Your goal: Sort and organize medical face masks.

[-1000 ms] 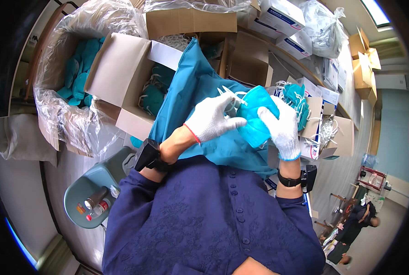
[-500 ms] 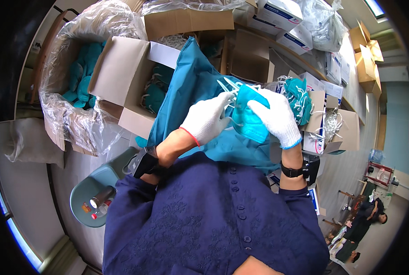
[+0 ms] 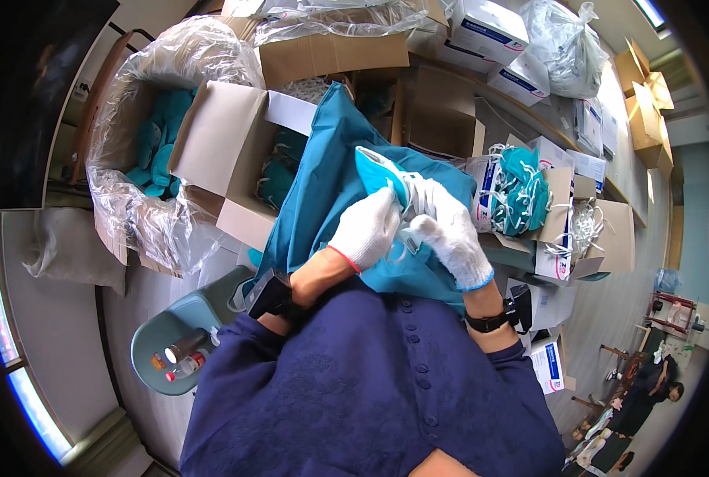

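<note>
A teal face mask [image 3: 377,172] with a white inner side is tilted up over the teal cloth [image 3: 303,179] on my lap. My left hand [image 3: 368,228], in a white knit glove, has its fingers closed on the mask's lower edge. My right hand [image 3: 448,237], gloved the same way, is bent round the mask's right side, among its white straps; some of its fingertips are hidden. Just right of it stands an open box packed with teal masks [image 3: 521,187], their white straps sticking out.
At the far left is a plastic-lined carton [image 3: 104,179] holding teal mask pieces. Beside it, an open carton [image 3: 247,222] holds more masks. White straps [image 3: 585,226] fill a box at right. A blue-grey stool [image 3: 152,338] carries a bottle. Closed white boxes [image 3: 490,32] stand at the back.
The mask has turned from showing its teal outer face to tilting up with its white inside visible. Both hands have moved lower, and the right hand has shifted left, closer to the left.
</note>
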{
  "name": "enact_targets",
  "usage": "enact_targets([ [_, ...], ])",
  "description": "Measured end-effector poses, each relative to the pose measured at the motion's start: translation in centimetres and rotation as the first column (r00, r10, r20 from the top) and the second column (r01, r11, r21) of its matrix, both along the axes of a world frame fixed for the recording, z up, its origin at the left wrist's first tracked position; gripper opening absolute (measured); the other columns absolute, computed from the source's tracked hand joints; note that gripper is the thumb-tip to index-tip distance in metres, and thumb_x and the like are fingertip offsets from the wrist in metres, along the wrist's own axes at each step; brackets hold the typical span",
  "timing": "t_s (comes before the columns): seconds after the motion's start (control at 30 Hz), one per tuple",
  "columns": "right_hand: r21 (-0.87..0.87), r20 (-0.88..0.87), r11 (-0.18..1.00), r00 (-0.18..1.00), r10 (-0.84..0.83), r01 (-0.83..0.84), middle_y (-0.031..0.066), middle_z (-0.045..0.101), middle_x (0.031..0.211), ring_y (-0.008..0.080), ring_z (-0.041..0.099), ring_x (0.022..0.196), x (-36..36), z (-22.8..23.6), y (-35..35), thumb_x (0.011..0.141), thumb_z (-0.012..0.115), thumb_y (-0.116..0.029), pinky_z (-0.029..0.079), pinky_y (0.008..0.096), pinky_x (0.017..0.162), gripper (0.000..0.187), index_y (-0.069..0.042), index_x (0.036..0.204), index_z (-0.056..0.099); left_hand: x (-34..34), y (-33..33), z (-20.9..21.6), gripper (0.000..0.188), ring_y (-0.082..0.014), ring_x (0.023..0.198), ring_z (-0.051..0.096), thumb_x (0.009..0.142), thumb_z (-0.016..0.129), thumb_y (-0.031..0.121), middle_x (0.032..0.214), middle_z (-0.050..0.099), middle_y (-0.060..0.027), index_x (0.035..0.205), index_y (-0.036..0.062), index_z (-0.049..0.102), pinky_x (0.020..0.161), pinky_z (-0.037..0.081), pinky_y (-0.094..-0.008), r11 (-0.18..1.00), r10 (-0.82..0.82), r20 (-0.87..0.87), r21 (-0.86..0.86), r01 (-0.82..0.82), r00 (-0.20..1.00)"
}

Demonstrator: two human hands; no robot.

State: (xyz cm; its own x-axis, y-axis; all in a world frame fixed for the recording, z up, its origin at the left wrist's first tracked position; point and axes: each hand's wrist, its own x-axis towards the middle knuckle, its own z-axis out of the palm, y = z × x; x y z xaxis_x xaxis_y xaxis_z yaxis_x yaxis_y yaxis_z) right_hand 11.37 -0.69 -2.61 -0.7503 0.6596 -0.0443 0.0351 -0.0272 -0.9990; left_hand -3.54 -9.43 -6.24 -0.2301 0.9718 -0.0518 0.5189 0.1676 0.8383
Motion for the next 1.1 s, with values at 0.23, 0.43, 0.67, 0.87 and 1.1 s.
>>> enact_targets([
  [0.23,0.318,0.305,0.939,0.924,-0.232,0.131,0.0063,0.053,0.063,0.0112,0.048,0.057,-1.1,-1.1,1.0,0.093,0.063,-0.024,0.042,0.0320,0.054,0.024,-0.001,0.086,0.061,-0.9,0.2,-0.2,0.019,-0.0238,0.077,0.063,0.089,0.039,0.003,0.083,0.059,-0.0137,0.096,-0.0023,0.056,0.072,0.052,-0.0357,0.990,-0.141,0.402,0.056,0.129,0.905],
  [0.43,0.689,0.260,0.724,0.917,-0.302,0.044,0.0167,0.059,0.067,0.0341,0.059,0.060,-2.2,-2.6,1.4,0.092,0.062,-0.023,0.045,0.0392,0.054,0.022,-0.003,0.083,0.061,-0.6,1.8,-0.2,0.015,-0.0117,0.060,0.050,0.092,0.048,0.014,0.072,0.051,-0.0004,0.084,0.0034,0.056,0.057,0.043,-0.0259,0.954,0.286,0.817,-0.289,-0.072,0.500],
  [0.67,0.304,0.354,0.949,0.915,-0.194,0.084,0.0128,0.061,0.065,0.0240,0.059,0.058,-3.2,-4.0,3.3,0.091,0.060,-0.013,0.045,0.0354,0.052,0.014,-0.002,0.083,0.062,0.6,5.4,-1.6,0.029,-0.0054,0.058,0.043,0.090,0.067,0.022,0.061,0.050,0.0023,0.071,0.0029,0.055,0.051,0.036,-0.0248,0.883,0.460,0.730,-0.316,-0.346,0.506],
  [0.87,0.141,0.226,0.986,0.967,-0.118,0.088,0.0115,0.057,0.062,0.0204,0.051,0.053,-3.7,-5.7,4.2,0.090,0.060,-0.006,0.040,0.0343,0.050,0.017,0.003,0.076,0.059,-3.1,8.5,-4.9,0.019,-0.0263,0.052,0.053,0.077,0.065,0.002,0.059,0.047,-0.0100,0.066,0.0060,0.050,0.048,0.041,-0.0333,0.920,0.281,-0.230,0.340,-0.194,0.932],
  [1.1,0.389,0.070,0.915,0.994,0.082,-0.103,0.0094,0.065,0.077,0.0293,0.063,0.067,0.1,-1.3,4.4,0.087,0.062,-0.008,0.049,0.0378,0.062,0.008,-0.002,0.091,0.066,-16.2,5.4,-5.0,0.017,-0.0300,0.054,0.052,0.075,0.059,-0.002,0.061,0.045,-0.0127,0.064,0.0063,0.050,0.051,0.043,-0.0364,0.855,0.518,-0.652,0.399,-0.330,0.553],
])
